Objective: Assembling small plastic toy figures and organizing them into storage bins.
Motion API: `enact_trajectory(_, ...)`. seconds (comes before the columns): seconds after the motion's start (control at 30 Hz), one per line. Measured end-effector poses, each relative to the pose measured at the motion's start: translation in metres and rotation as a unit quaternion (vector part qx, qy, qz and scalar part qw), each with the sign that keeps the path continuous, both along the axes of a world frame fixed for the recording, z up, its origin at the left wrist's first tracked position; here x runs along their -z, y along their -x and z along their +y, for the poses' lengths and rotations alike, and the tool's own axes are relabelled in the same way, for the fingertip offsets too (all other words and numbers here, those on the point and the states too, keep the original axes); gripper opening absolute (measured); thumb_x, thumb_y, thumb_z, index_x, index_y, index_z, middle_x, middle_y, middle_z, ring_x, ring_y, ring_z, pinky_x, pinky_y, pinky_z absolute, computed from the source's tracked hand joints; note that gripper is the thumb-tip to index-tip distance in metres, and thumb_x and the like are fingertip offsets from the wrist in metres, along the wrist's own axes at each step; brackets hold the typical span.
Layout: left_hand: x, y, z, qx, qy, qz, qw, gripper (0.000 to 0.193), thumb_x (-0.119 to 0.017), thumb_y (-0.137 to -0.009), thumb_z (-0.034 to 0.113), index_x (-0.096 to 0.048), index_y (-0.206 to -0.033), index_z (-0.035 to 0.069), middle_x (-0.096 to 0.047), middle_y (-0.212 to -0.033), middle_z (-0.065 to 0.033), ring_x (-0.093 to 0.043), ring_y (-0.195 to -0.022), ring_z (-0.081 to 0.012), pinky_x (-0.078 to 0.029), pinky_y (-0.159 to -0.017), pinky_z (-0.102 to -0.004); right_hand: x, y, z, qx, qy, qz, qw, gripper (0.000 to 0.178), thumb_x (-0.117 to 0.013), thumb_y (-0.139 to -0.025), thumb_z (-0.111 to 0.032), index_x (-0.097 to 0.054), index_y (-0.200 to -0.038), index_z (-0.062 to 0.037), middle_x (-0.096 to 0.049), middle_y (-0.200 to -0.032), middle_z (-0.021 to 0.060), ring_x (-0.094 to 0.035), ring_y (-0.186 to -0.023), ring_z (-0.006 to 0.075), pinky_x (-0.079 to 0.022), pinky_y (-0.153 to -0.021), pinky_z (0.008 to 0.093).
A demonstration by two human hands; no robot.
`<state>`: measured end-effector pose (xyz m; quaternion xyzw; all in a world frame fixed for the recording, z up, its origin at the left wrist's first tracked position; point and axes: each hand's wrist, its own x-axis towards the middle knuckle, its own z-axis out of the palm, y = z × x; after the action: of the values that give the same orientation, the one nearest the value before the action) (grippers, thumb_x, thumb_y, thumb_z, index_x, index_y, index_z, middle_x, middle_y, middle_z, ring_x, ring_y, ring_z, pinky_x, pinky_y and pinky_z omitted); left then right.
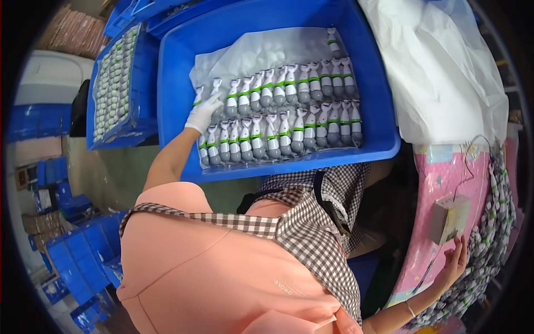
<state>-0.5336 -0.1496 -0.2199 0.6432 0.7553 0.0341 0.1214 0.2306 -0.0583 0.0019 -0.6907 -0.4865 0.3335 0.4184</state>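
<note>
My left hand (202, 115), in a white glove, reaches into the left side of a large blue bin (384, 119). Its fingers are closed around the lower part of a small bottle-shaped piece (216, 84), whose pale flared top sticks out above them. Similar pieces, grey at the round end and white with a green band (257, 139), stand in two rows on a translucent plastic sheet (267, 47). Over at the right, my bare right hand (457, 259) has its fingers stretched out at the lower edge of a small box-shaped device (449, 219) and grips nothing.
A pink patterned tabletop (431, 172) carries the device, its cable, and a heap of similar pieces (484, 267) along the far right. White plastic sheeting (439, 67) drapes behind it. Another blue bin (136, 119) packed with pieces stands left; stacked blue crates (78, 250) sit lower left.
</note>
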Motion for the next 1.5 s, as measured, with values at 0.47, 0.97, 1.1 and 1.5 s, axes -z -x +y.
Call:
enact_trajectory(0.47, 0.017, -0.048, 0.031, -0.111, -0.117, -0.166, 0.973, 0.067, -0.040, -0.070, -0.013, -0.034, -0.136, 0.002, -0.032, -0.142, -0.0221, -0.034, -0.129, -0.0342, -0.027, -0.107, -0.0375, 0.042, -0.133, 0.048, 0.218, -0.165, -0.315, 0.909, 0.029, -0.061, -0.082, -0.016, -0.063, -0.106, 0.0016, -0.067, -0.094, 0.0138, -0.064, -0.078, 0.0218, -0.052, -0.070, 0.0340)
enact_trajectory(0.97, -0.166, -0.345, 0.195, 0.121, -0.297, -0.485, 0.814, 0.041, -0.046, -0.085, -0.007, -0.044, -0.126, -0.004, -0.055, -0.119, -0.0105, -0.057, -0.098, -0.0155, -0.044, -0.087, -0.0256, 0.018, -0.072, 0.033, 0.263, -0.151, -0.234, 0.924, 0.019, -0.064, -0.085, -0.020, -0.055, -0.094, -0.0060, -0.059, -0.079, 0.0085, -0.061, -0.067, 0.0177, -0.050, -0.058, 0.0336)
enact_trajectory(1.1, -0.208, -0.482, 0.189, 0.240, -0.051, -0.705, 0.665, 0.028, -0.050, -0.089, 0.000, -0.051, -0.117, -0.004, -0.060, -0.106, -0.0105, -0.060, -0.092, -0.0176, -0.050, -0.080, -0.0275, 0.032, -0.026, -0.015, 0.183, -0.359, 0.150, 0.903, 0.019, -0.062, -0.088, -0.018, -0.053, -0.095, -0.0041, -0.055, -0.076, 0.0037, -0.057, -0.063, 0.0138, -0.049, -0.057, 0.0280)
enact_trajectory(1.5, -0.219, -0.614, 0.175, 0.125, 0.295, -0.821, 0.472, 0.029, -0.049, -0.094, 0.021, -0.040, -0.117, 0.005, -0.055, -0.110, -0.0143, -0.059, -0.098, -0.0285, -0.051, -0.084, -0.0430, 0.056, 0.057, -0.064, 0.020, -0.323, 0.141, 0.936, 0.018, -0.059, -0.081, 0.008, -0.053, -0.095, -0.0014, -0.053, -0.092, 0.0045, -0.056, -0.078, 0.0098, -0.050, -0.070, 0.0229)
